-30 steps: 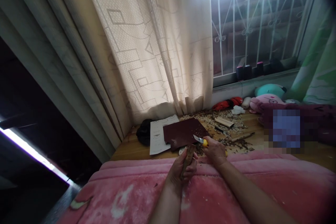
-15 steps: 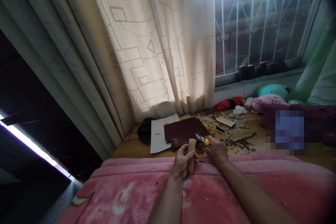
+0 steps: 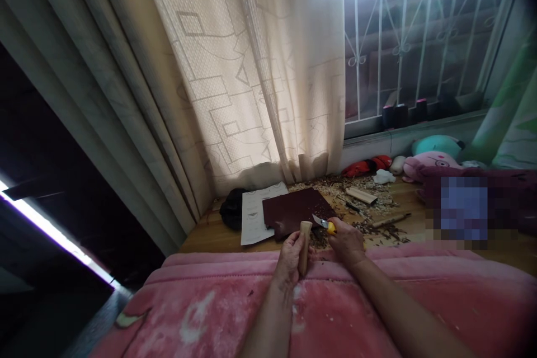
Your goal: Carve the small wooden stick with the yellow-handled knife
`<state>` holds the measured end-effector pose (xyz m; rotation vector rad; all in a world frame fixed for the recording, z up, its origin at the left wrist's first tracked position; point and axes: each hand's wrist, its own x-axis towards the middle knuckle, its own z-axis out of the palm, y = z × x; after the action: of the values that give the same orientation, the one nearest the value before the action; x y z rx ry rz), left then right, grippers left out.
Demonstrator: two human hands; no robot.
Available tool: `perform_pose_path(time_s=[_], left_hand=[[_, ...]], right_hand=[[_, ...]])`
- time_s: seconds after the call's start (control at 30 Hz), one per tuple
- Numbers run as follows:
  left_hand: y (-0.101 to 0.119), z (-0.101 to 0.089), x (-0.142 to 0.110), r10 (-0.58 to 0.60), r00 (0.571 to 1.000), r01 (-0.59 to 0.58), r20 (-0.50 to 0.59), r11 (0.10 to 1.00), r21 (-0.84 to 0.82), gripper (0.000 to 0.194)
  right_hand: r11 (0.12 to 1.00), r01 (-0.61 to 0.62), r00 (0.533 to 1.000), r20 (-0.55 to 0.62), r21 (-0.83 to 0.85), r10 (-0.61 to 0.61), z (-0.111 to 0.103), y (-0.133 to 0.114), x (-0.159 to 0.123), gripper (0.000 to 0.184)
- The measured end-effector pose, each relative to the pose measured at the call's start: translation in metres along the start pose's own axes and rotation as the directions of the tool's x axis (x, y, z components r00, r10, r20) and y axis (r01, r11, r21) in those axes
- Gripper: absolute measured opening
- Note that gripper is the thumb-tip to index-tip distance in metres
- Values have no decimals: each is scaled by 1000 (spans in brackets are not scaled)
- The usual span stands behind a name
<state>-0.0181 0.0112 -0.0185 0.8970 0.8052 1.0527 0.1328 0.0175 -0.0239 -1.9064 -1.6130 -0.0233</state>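
My left hand (image 3: 290,257) is closed round a pale piece of wood (image 3: 305,246), held roughly upright with its wider end at the top. To its right, my right hand (image 3: 346,243) grips a utility knife (image 3: 331,227) with a yellow handle. The bare blade points up and to the left, a little apart from the wood. Beyond both hands lies a dark maroon board (image 3: 293,210), partly over a white printed sheet (image 3: 253,218). Wood shavings (image 3: 325,185) are scattered over and around the board.
A pink blanket (image 3: 210,302) covers the near side. On the wooden table (image 3: 201,238) lie a pale wooden block (image 3: 361,196), a thin brown stick (image 3: 390,220), a black bundle (image 3: 231,210), a red bundle (image 3: 367,165) and plush toys (image 3: 434,161). Curtains and a barred window stand behind.
My left hand has turned the piece of wood slightly and its thumb has shifted along it. The right hand and knife stay almost where they were.
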Motion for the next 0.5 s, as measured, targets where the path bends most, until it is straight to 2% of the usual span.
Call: perform_pose_path(time_s=[0.1,0.27,0.5], left_hand=[[5,0,-3,-72,991,77,113,996,-34,36],[14,0,-9,-288,911,328,294,940,-94,40],[11,-1,-11,-262,900,312,350,945,-96,26]], right_hand=[[1000,8,1000,11,-13,-8,0,0,0,20],[997,55,997,59,-53,-52,1,-2,-1,17],[993,79,990,124,-89,-67,-2,-4,-1,17]])
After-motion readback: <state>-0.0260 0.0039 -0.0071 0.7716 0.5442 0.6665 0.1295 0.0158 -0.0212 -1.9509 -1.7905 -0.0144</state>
